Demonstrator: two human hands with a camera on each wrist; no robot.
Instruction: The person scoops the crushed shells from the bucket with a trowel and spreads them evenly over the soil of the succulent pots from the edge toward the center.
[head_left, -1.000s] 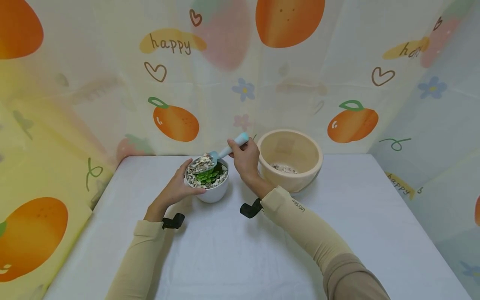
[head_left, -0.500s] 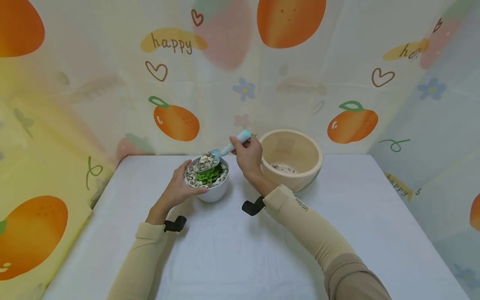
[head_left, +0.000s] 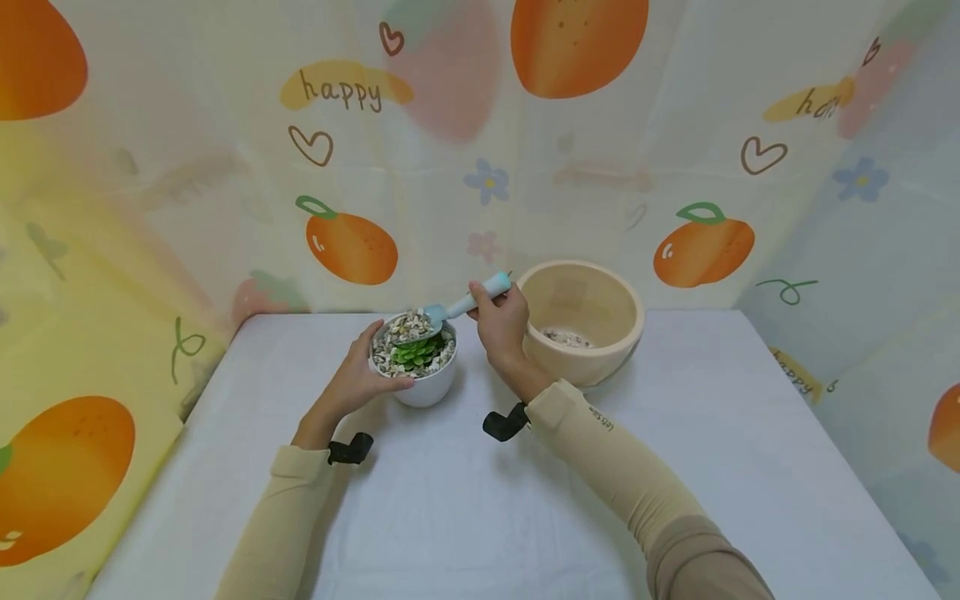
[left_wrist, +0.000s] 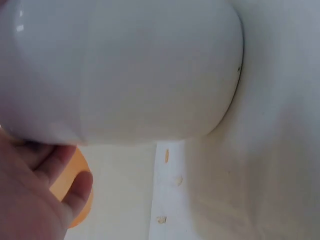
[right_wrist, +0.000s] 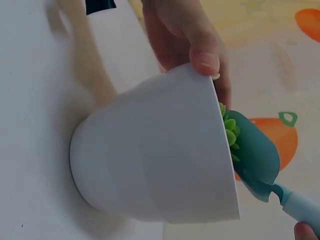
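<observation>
A white flowerpot (head_left: pixel 424 392) stands on the table, filled to near its rim with pale gravel around a green succulent (head_left: pixel 415 353). My left hand (head_left: pixel 351 379) grips the pot from the left; in the right wrist view its thumb lies at the rim. My right hand (head_left: pixel 502 327) holds a light-blue hand trowel (head_left: pixel 459 306) by its handle. The trowel's scoop, loaded with gravel (head_left: pixel 411 323), overlaps the back of the pot's mouth, tilted beside the succulent. In the right wrist view the scoop's teal underside (right_wrist: pixel 257 147) shows against the leaves.
A large beige pot (head_left: pixel 581 358) stands right behind my right hand, with some gravel (head_left: pixel 567 337) on its bottom. A white cloth covers the table (head_left: pixel 420 517). The fruit-patterned curtain (head_left: pixel 570 200) hangs at the back and sides.
My right hand has shifted slightly right with the trowel, whose handle now lies a little flatter. The left hand and the flowerpot stay almost where they were.
</observation>
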